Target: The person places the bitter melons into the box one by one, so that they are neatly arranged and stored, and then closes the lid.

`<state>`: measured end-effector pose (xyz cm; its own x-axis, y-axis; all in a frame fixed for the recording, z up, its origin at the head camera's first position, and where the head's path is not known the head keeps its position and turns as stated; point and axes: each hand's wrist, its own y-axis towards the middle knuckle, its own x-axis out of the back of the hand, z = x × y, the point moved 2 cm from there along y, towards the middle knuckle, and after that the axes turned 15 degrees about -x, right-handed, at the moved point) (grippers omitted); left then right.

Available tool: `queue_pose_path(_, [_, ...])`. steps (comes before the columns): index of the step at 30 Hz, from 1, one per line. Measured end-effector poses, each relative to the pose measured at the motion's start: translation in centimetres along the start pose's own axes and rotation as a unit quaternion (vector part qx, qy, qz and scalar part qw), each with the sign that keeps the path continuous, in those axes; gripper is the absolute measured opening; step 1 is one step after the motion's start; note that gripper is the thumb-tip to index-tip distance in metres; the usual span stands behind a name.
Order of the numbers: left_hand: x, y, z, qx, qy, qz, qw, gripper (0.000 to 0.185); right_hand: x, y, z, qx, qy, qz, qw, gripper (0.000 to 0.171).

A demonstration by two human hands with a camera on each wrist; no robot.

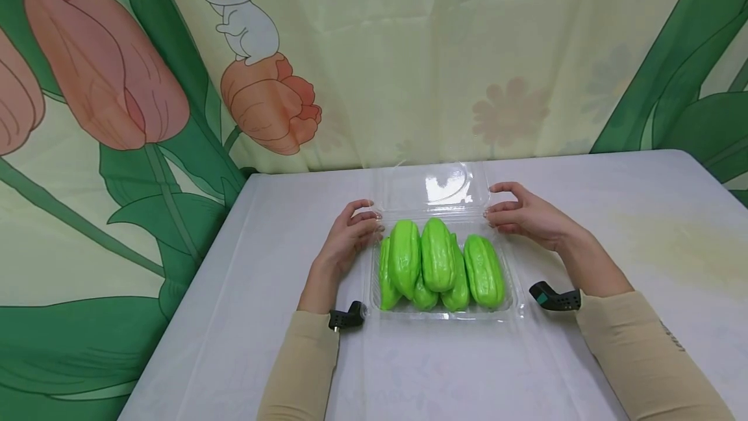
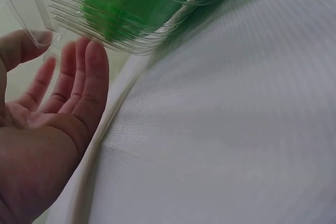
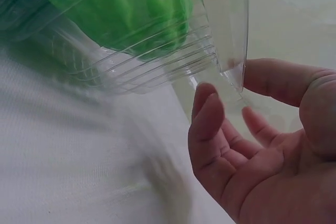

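A clear plastic clamshell container [image 1: 447, 314] rests on the table with its lid [image 1: 403, 190] folded back, away from me. Several glossy, bright green ridged gourds [image 1: 437, 255], like bitter melons, are piled in its tray. My left hand [image 1: 349, 234] holds the back left corner by the hinge; in the left wrist view its thumb [image 2: 39, 43] lies on the rim and the fingers curve below. At the opposite back corner, my right hand [image 1: 530, 216] grips the edge. Its thumb [image 3: 278, 80] presses the clear side in the right wrist view, with the other fingers curled beneath.
A white cloth covers the table [image 1: 280, 245], whose back edge runs close behind the lid. Behind hangs a curtain [image 1: 397, 70] printed with tulips and a white animal. Black wrist devices [image 1: 555, 297] sit at both sleeve cuffs, beside the container.
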<state>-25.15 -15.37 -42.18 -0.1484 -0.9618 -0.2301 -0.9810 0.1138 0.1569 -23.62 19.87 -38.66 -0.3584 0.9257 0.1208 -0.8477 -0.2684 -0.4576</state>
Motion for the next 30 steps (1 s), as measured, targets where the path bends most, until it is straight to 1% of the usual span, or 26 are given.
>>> queue_pose_path(3, [0.0,0.03,-0.05,-0.005,-0.006,0.004,1.0,0.041,0.07,-0.11,0.1,0.0,0.011,0.003,1.0,0.069])
queue_pose_path(7, [0.0,-0.04,-0.18,-0.01,-0.006,0.008,0.9999,0.039,0.23,-0.32,0.17,0.0,0.024,0.009,1.0,0.06])
queue_pose_path(13, [-0.02,-0.18,-0.33,-0.016,-0.026,0.017,0.9994,0.037,0.36,-0.56,0.2,0.013,0.038,0.029,0.999,0.049])
queue_pose_path(20, [-0.03,-0.4,-0.49,-0.029,-0.029,0.029,0.9987,0.032,0.34,-0.72,0.18,0.031,0.057,0.041,0.997,0.036])
queue_pose_path(26, [-0.07,-0.47,-0.52,-0.023,-0.029,0.027,0.9989,0.027,0.36,-0.68,-0.06,0.048,0.081,0.047,0.994,0.021])
queue_pose_path(30, [-0.06,-0.53,-0.57,-0.015,-0.016,0.019,0.9996,0.025,0.46,-0.63,-0.2,0.051,0.085,0.051,0.994,0.02])
